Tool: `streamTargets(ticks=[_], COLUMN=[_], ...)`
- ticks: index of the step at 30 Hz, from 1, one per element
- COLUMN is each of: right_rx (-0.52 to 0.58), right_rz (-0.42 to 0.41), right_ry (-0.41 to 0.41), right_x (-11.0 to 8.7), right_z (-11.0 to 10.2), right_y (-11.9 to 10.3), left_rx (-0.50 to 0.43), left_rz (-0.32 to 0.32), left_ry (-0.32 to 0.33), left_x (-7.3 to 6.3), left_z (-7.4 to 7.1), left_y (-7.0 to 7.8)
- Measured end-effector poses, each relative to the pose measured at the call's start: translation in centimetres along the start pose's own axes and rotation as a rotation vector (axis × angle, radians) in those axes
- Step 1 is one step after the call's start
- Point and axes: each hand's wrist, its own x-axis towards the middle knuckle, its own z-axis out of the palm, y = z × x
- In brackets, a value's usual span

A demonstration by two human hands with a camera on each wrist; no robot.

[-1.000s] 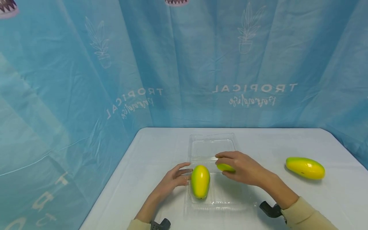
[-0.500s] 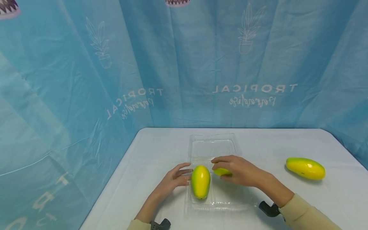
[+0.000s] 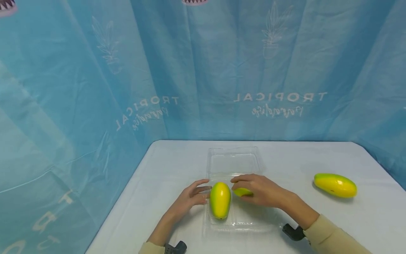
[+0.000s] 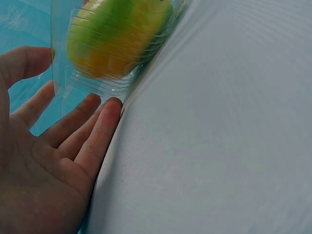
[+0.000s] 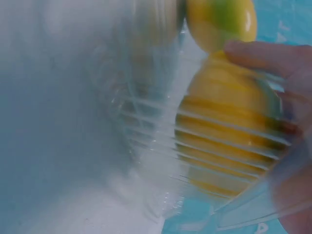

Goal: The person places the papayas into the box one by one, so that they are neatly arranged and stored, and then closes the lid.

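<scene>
A clear plastic clamshell container (image 3: 250,220) lies opened on the table, its lid (image 3: 234,162) folded away to the far side. In its left half rests a glossy, oblong yellow-green fruit (image 3: 220,200), mango- or papaya-like. My right hand (image 3: 261,190) grips a second such fruit (image 3: 242,192) from above, inside the right half; most of it is hidden under the palm in the head view. Through the ribbed wall, the right wrist view shows that fruit (image 5: 219,126) low in the container. Fairly straight fingers of my left hand (image 3: 190,199) touch the container's left side (image 4: 56,73).
A third yellow-green fruit (image 3: 335,185) lies by itself at the right of the white table (image 3: 177,158). Blue printed curtains (image 3: 203,70) hang behind the table and along its left side.
My right hand has moved slightly left and toward me, lowering the second fruit into the container's right half. The left hand, first fruit and third fruit stay put.
</scene>
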Motion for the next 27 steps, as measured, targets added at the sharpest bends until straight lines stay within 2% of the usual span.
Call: streamTargets(ticks=[9, 27], right_rx=[-0.028, -0.044], right_rz=[-0.045, -0.057], right_ry=[0.035, 0.042], right_x=[-0.1, 0.0], right_z=[1.1, 2.3], right_y=[0.4, 0.5], left_rx=[0.018, 0.023], left_rz=[-0.012, -0.018], left_ry=[0.007, 0.007], left_x=[0.0, 0.0], left_z=[0.1, -0.1], left_y=[-0.3, -0.2])
